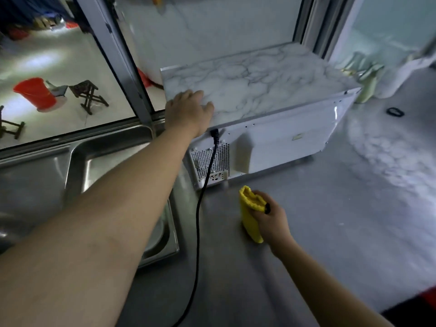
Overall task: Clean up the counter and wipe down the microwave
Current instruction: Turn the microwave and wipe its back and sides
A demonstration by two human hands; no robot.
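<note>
My left hand (188,109) is spread flat on the microwave (259,102) top, right hand (271,218) gripping the yellow cloth (250,213) on the counter (306,232), and honestly I'd probably snag that power cord (200,204) between them and yank it.

Both of your arms are bare from the frame's edge down to the fingertips, with skin showing all the way along. Your bare left forearm (113,220) looks very broad at the near edge in the wide lens and narrows steadily to the wrist. It ends in your left hand (188,109), which is uncovered, its knuckles and the backs of its fingers in plain view. Your bare right forearm (330,284) looks slimmer and leads to your right hand (271,220), also ungloved. A small black item (267,208) sits at that hand's thumb side. You cannot tell from this blurred view whether it is worn or not.
</note>
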